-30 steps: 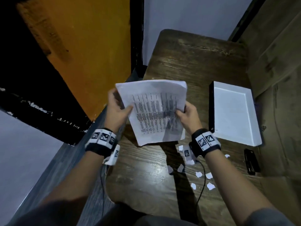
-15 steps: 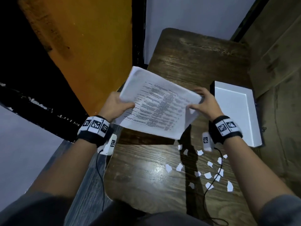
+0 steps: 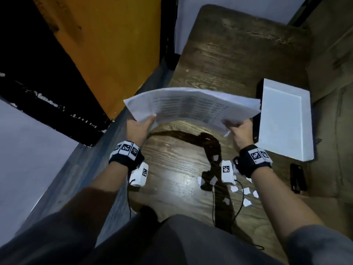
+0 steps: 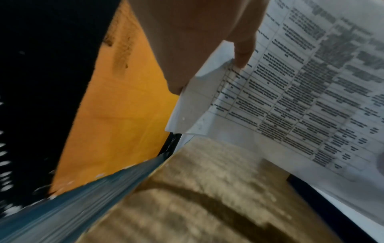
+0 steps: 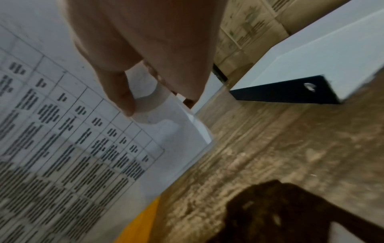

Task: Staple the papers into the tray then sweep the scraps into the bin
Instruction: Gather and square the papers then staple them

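Observation:
A stack of printed papers [image 3: 193, 106] arches in the air above the wooden table [image 3: 238, 50]. My left hand [image 3: 140, 125] pinches the stack's left edge, thumb on top [image 4: 243, 54]. Gripping the right corner is my right hand [image 3: 238, 129], thumb pressed on the printed side [image 5: 122, 97]. The papers' right end [image 5: 166, 131] hangs just left of the white tray [image 3: 286, 119], near its black side wall [image 5: 284, 93]. A black stapler [image 3: 298, 177] lies on the table in front of the tray. Several white paper scraps [image 3: 246, 192] are scattered near my right wrist.
An orange panel [image 3: 107, 44] and a dark gap border the table's left edge. Cardboard boxes [image 3: 334, 77] stand right of the tray. A cable [image 3: 236, 203] trails from my right wrist across the table. No bin shows in any view.
The papers have turned from upright to a lengthwise arch and shifted right, toward the tray. Both hands moved forward with them, the right hand now close to the tray's left wall.

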The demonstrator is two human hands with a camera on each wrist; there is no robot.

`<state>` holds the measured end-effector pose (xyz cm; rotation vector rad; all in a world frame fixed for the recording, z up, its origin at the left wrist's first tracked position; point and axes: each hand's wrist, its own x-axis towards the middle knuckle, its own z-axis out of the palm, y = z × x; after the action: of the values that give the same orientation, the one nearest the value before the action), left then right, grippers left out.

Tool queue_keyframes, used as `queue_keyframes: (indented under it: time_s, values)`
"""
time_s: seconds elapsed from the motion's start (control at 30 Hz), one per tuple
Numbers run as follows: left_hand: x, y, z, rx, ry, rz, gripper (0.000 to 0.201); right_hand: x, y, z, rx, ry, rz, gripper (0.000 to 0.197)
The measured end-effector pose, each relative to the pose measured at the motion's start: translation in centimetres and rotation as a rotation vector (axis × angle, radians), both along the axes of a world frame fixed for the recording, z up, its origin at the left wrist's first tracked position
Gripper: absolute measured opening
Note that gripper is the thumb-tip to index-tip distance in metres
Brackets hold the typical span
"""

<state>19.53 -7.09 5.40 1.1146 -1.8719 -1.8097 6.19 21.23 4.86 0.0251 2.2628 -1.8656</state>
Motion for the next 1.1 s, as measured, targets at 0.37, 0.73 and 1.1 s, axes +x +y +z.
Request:
queue_keyframes:
  time_s: [0.37,0.73,1.1]
  values:
    - [-0.3,0.3,-2.0,0.007,-0.163,-0.058,0.026,0.5,-1.3,-3.7,0.192,-0.091,-0.028,0.027]
    - [-5.7,-1.9,13.0,-0.729,0.022,-0.443,0.042,-3.5,-0.8,3.4,0.391,0.216,0.110,0.089]
    - [-7.0,2.7,14.8,-1.123,-0.101,-0.752,0.027,-2.0,-5.6,6.0,0.035,0.048,0.328,0.032]
